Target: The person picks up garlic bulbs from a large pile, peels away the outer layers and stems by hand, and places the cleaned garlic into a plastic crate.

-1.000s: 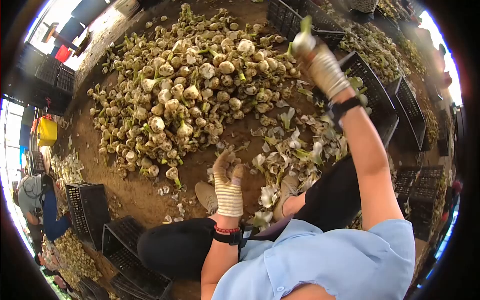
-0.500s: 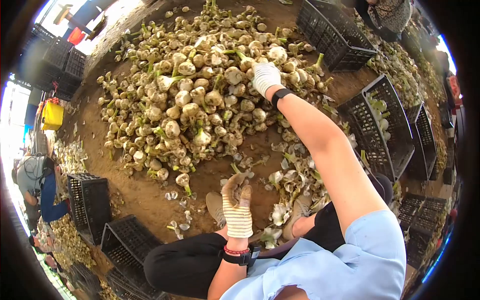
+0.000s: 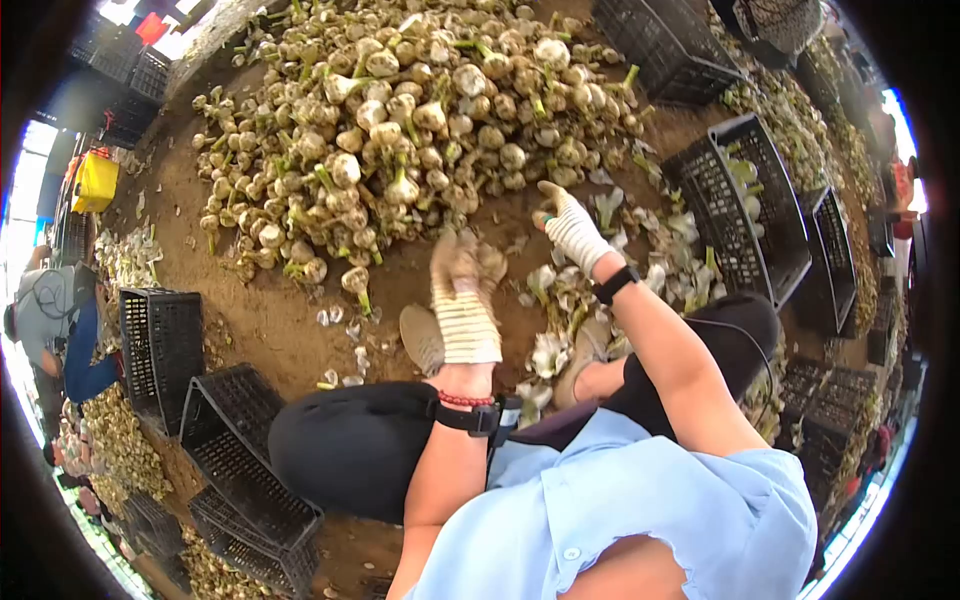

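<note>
A large heap of garlic bulbs (image 3: 390, 130), soil-stained and many with green stem stubs, lies on the dirt floor in front of me. My left hand (image 3: 466, 285), in a striped glove with brown fingers, is at the heap's near edge. Motion smears its fingers, so I cannot make out whether a bulb is among them. My right hand (image 3: 574, 228), in a white striped glove, is to the right of it, thumb and fingers apart. A small greenish spot shows near its thumb. Below that hand lie loose garlic skins and trimmings (image 3: 552, 352), between my shoes.
A black crate (image 3: 738, 200) with pale bulbs inside stands at right, another crate (image 3: 665, 55) behind it. More black crates (image 3: 235, 430) stand at left. A yellow container (image 3: 95, 182) is at far left. People (image 3: 55, 310) sit at both sides.
My right hand has drawn back from the heap towards me, leaving the bulbs it was touching. My left hand has moved forward to the heap's near edge. The view has shifted slightly.
</note>
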A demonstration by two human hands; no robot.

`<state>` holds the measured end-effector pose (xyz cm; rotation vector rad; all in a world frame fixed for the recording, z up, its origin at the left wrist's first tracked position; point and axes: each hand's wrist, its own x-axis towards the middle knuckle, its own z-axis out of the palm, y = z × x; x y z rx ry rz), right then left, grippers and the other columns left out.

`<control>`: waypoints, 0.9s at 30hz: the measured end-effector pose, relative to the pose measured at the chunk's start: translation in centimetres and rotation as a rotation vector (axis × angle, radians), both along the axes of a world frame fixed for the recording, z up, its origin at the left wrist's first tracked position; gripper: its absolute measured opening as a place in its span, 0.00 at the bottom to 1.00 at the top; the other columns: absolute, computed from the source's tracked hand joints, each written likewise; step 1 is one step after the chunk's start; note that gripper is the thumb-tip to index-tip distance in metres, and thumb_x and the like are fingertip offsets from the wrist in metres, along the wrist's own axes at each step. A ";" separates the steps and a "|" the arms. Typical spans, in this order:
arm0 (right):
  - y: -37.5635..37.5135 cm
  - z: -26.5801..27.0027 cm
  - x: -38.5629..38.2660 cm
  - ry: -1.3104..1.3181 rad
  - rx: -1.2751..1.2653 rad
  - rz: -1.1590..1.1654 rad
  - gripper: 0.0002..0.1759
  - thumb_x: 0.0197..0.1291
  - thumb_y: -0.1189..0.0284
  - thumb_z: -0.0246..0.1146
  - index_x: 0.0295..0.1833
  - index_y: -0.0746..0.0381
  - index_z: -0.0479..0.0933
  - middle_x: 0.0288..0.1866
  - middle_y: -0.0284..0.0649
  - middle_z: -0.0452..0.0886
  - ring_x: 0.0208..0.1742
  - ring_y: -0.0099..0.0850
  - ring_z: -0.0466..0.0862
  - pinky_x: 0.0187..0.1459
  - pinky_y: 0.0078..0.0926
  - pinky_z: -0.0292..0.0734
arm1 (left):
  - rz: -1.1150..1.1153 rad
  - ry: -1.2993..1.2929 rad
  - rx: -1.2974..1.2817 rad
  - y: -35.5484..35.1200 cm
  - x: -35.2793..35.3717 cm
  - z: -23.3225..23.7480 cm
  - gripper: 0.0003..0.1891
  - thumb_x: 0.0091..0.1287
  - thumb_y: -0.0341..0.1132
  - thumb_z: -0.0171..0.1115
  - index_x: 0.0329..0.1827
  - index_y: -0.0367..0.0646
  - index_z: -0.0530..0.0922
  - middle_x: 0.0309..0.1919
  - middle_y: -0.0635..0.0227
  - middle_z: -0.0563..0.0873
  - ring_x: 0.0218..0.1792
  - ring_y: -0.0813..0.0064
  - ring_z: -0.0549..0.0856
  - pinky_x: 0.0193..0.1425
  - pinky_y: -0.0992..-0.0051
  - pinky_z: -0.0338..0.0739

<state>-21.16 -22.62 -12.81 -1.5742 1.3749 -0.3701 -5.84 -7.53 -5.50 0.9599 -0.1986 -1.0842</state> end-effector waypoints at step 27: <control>17.7 -7.1 -1.1 0.647 -0.204 0.876 0.12 0.57 0.69 0.63 0.45 0.55 0.87 0.48 0.48 0.83 0.52 0.49 0.85 0.48 0.48 0.83 | 0.100 0.003 0.164 3.7 3.4 0.4 0.16 0.72 0.30 0.59 0.62 0.50 0.78 0.58 0.63 0.81 0.54 0.62 0.81 0.56 0.60 0.82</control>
